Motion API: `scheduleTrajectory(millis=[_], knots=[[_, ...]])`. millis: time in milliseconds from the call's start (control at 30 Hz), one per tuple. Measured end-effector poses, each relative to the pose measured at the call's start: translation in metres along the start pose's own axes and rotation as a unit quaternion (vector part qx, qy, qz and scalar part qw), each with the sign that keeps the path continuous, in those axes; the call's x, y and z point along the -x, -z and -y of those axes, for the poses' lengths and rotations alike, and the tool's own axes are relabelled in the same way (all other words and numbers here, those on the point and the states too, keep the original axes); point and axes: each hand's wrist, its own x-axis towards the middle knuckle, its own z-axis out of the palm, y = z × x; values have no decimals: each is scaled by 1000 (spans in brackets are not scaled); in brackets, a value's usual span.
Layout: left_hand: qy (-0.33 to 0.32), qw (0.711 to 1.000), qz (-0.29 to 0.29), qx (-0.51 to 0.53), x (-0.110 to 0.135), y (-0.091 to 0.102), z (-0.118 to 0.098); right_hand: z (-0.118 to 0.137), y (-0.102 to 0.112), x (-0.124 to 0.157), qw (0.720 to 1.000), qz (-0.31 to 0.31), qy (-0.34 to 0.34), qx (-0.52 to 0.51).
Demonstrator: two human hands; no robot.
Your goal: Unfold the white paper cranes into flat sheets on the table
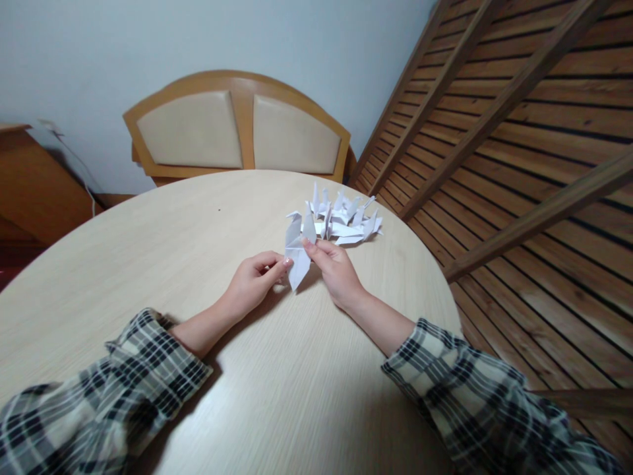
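A white folded paper crane (298, 260) is held just above the table between my two hands. My left hand (253, 282) pinches its left edge low down, thumb in front. On the other side my right hand (337, 272) grips the paper at mid-height, with the thumb lying on the near face. Two points stick up from the crane, the left one bent over at its tip like a head. Right behind it lies a cluster of several finished white paper cranes (349, 218), partly covered by the held one and my right hand.
The round pale wooden table (163, 264) fills most of the view. Past its far edge stands a headboard (248, 125) with cream panels against the wall. A slatted wooden screen (524, 165) rises along the right side, and a wooden cabinet (39, 188) stands at far left.
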Motion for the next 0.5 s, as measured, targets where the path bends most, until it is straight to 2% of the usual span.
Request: scheduleTrajectory(millis=[133, 300, 433, 500], knots=[[3, 999, -35, 16, 0, 1, 0, -2, 0, 0, 999, 18, 22, 34], [10, 995, -88, 39, -1, 1, -1, -4, 0, 2, 997, 74, 24, 28], [18, 989, -122, 76, -3, 0, 2, 1, -1, 4, 990, 130, 52, 30], [25, 984, -142, 101, -4, -1, 3, 4, -1, 5, 988, 134, 63, 42]])
